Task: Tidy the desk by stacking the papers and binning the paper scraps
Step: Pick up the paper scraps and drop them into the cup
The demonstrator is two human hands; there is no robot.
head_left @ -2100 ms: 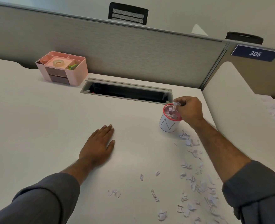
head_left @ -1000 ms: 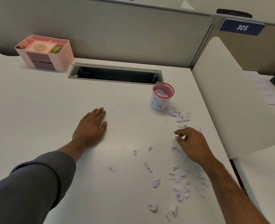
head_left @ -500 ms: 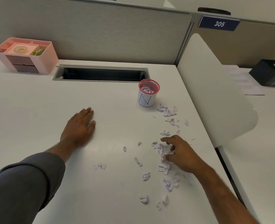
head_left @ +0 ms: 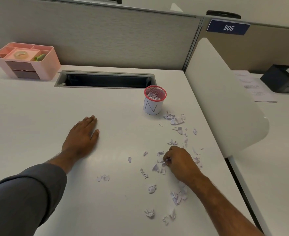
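— What moved?
— Right hand curled its fingers and now pinches scraps on the table. Left hand lies flat.
— Writing?
— "N" on the red-rimmed cup; sign reads "305".

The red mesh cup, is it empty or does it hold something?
Not empty: the red mesh cup stands upright with white paper scraps visible inside.

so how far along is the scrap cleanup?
Partly done. Done: the red-rimmed cup already holds scraps. In hand: the right hand pinches scraps off the desk; the left hand rests flat. Left: many loose scraps from the cup to the near edge. No paper stack visible here.
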